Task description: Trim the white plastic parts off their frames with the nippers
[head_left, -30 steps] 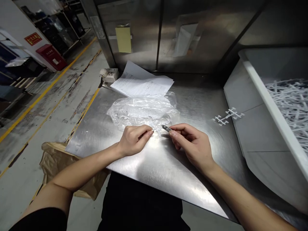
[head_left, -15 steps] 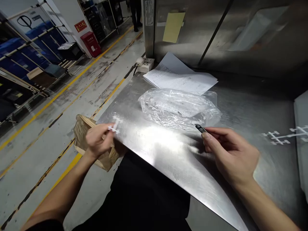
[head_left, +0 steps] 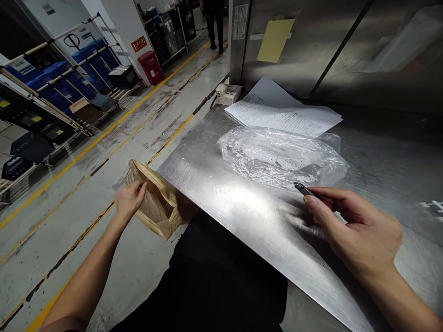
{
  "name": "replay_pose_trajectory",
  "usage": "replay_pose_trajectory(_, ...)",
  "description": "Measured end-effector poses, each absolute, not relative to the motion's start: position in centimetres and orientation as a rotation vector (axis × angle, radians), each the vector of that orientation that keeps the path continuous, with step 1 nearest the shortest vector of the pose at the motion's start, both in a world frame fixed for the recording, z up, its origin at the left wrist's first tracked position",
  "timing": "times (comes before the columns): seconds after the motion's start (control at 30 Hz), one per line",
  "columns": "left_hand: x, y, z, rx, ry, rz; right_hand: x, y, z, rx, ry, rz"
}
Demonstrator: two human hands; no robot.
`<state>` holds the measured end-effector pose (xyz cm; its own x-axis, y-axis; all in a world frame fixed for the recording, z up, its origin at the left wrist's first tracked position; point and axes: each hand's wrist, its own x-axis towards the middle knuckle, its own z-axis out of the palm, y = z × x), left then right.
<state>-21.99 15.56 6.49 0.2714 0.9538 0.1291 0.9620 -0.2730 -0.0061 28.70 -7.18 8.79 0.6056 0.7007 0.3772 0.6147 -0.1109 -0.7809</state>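
Note:
My left hand (head_left: 129,199) is over the left rim of a brown paper bag (head_left: 152,177), beside the table's corner. Its fingers are pinched together; what they hold, if anything, cannot be made out. A faint pale blur shows at the hand's left. My right hand (head_left: 356,228) grips a slim dark tool (head_left: 308,190), apparently a small knife, its tip pointing left over the steel table (head_left: 221,193). Just beyond that tip lies a clear plastic bag (head_left: 280,154) with pale contents. A white branched plastic piece (head_left: 435,205) shows at the right edge.
Printed papers (head_left: 280,108) lie behind the plastic bag. A power socket (head_left: 229,94) with a plug sits at the table's far left corner. Steel panels stand behind. On the floor are racks with blue bins (head_left: 62,80), a red box (head_left: 150,68) and a person's legs (head_left: 215,25).
My left hand has moved from the table to the paper bag; the white branched piece it carried no longer shows clearly. The view has swung left. My right hand keeps the knife.

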Motion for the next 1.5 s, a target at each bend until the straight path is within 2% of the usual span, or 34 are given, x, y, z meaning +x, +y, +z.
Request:
replay_pose_trajectory(0.07, -18.7, 16.5, 8.5, -2.436, -1.612, -0.445, 28.7, -7.1, 9.0, -1.805, -1.071, 0.116)
replay_pose_trajectory(0.13, -14.9, 17.9, 10.3, -2.57, -1.313, -0.557, 28.6, -7.2, 9.0, -1.801, -1.09, 0.119)
replay_pose_trajectory(0.27, -8.4, 20.8, 12.7, -2.715, -1.023, -0.177, 28.6, -7.3, 9.1, -1.768, -1.163, 0.105)
replay_pose_trajectory(0.43, -5.1, 22.5, 13.4, -2.639, -0.902, 0.249, 28.9, -7.5, 9.2, -1.747, -1.204, 0.092)
replay_pose_trajectory(0.87, -1.7, 21.6, 14.1, -2.631, -0.668, 0.47, 28.6, -7.4, 9.0, -1.691, -1.232, 0.085)
replay_pose_trajectory(1.03, -0.6, 19.7, 14.6, -2.777, -0.517, 0.127, 28.4, -7.5, 9.1, -1.669, -1.229, 0.176)
replay_pose_trajectory(1.13, 3.3, 17.1, 14.3, -2.811, -0.215, -0.163, 28.3, -7.4, 9.0, -1.662, -1.233, 0.211)
replay_pose_trajectory(1.27, 9.2, 14.7, 13.9, -2.782, -0.012, -0.355, 28.5, -7.4, 9.2, -1.671, -1.229, 0.214)
replay_pose_trajectory(1.37, 9.9, 14.9, 14.1, -2.826, -0.043, -0.463, 28.5, -7.5, 9.5, -1.671, -1.217, 0.216)
replay_pose_trajectory(1.5, 5.4, 16.7, 14.7, -2.811, -0.342, -0.584, 28.2, -7.6, 9.5, -1.648, -1.243, 0.238)
